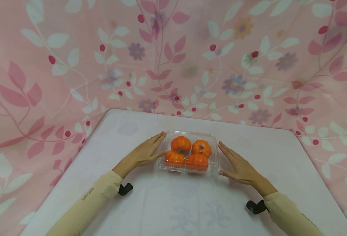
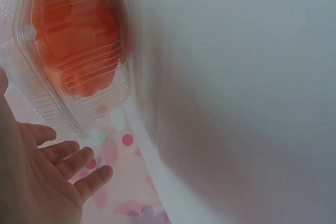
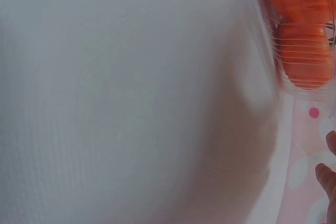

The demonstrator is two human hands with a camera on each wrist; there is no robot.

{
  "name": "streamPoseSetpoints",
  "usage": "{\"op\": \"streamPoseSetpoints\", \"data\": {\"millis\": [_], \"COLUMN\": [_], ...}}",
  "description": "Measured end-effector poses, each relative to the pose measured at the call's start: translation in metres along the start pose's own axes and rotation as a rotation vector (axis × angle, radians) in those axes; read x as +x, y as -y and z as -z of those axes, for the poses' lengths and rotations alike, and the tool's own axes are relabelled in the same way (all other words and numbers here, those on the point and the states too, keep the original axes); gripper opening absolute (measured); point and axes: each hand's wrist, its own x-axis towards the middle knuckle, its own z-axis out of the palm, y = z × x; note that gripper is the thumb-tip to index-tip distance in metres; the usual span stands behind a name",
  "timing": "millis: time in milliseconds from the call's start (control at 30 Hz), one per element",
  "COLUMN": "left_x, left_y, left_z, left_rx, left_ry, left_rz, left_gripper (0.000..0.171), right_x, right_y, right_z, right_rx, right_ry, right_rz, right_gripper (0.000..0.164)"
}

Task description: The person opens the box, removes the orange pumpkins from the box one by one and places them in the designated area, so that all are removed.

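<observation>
A clear plastic clamshell box stands closed on the white table, holding several small orange pumpkins with green stems. At its left side is my left hand, fingers extended and fingertips right at the wall, thumb reaching toward the near-left part. Across from it, my right hand is held with straight fingers close beside the right wall, a small gap showing at the thumb. In the left wrist view, the spread fingers lie near the box's ribbed edge. Only two fingertips show in the right wrist view.
A white cloth with faint blue marks covers the table. Behind and around it hangs a pink floral curtain. Dark wrist cameras, a left one and a right one, stick out below the sleeves.
</observation>
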Motion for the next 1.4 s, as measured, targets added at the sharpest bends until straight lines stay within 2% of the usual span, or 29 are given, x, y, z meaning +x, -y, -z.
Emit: {"op": "streamPoseSetpoints", "data": {"millis": [267,433,533,633,867,1100,1400], "left_x": [-0.004,-0.007,-0.009,-0.012,-0.015,-0.015,-0.015], "left_y": [-0.001,-0.006,-0.008,-0.009,-0.008,-0.009,-0.01], "left_z": [-0.003,-0.003,-0.003,-0.003,-0.005,-0.005,-0.001], "left_rx": [-0.077,-0.124,-0.139,-0.128,-0.098,-0.08,-0.023], "left_ry": [0.009,-0.016,-0.027,-0.02,0.004,0.027,0.07], "left_rz": [0.017,0.027,0.01,-0.003,-0.023,-0.038,-0.045], "left_gripper": [0.081,0.081,0.08,0.087,0.114,0.123,0.129], "right_x": [-0.001,-0.002,-0.002,-0.002,-0.002,-0.002,0.001], "right_y": [0.007,0.01,0.011,0.011,0.013,0.015,0.014], "right_z": [-0.004,-0.007,-0.009,-0.01,-0.008,-0.007,-0.006], "right_rx": [0.057,0.054,0.058,0.071,0.086,0.068,-0.021], "right_ry": [0.01,0.016,0.007,0.008,0.018,0.019,-0.016], "right_rz": [-0.006,-0.01,-0.017,-0.026,-0.047,-0.046,0.034], "right_gripper": [0.114,0.118,0.118,0.116,0.112,0.11,0.105]}}
